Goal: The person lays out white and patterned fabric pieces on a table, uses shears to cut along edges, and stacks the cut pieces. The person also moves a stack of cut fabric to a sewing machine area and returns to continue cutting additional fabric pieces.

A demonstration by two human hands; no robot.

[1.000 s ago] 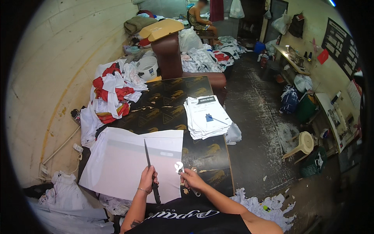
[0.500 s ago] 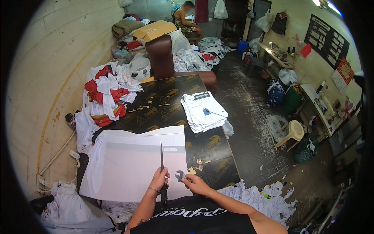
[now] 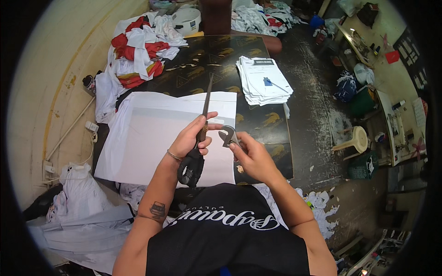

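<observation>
My left hand (image 3: 193,135) grips long black-handled scissors (image 3: 197,142) around the pivot, blades shut and pointing away over the table, handles hanging toward my chest. My right hand (image 3: 251,156) pinches a small grey curved cut-out piece (image 3: 227,136) next to the scissors. Both hands hover over a large white sheet with a grey band (image 3: 156,133) lying on the dark patterned table (image 3: 267,124).
A stack of white printed sheets (image 3: 264,80) lies at the table's far right. Red and white garments (image 3: 136,55) are heaped at the far left, a white bowl (image 3: 186,19) beyond. White scraps (image 3: 322,207) litter the floor, with a plastic stool (image 3: 354,140) at right.
The view has tipped down and closer to the table. My left hand slid up the scissors to the pivot, and both hands rose nearer together with the small piece.
</observation>
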